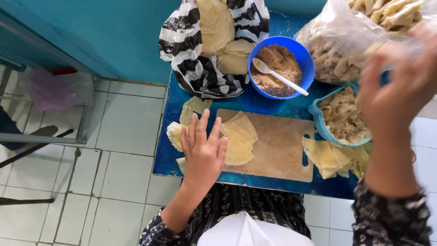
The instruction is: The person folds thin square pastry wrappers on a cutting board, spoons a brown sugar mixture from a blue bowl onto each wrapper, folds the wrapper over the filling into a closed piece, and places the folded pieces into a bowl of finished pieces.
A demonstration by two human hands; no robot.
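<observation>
Pale dough sheets [237, 139] under flat left hand [203, 152], right hand [400, 86] raised

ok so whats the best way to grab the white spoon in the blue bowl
Take the white spoon by its handle end, which rests on the rim of the blue bowl on the side nearer the clear bag of rolled pieces. Come from above on that side; the right hand is nearer. The spoon's bowl lies in the brown crumbly filling, so the handle is probably the cleaner part.

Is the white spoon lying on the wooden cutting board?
No, the white spoon rests in the round blue plastic bowl of brown crumbs, behind the rectangular wooden cutting board.
</observation>
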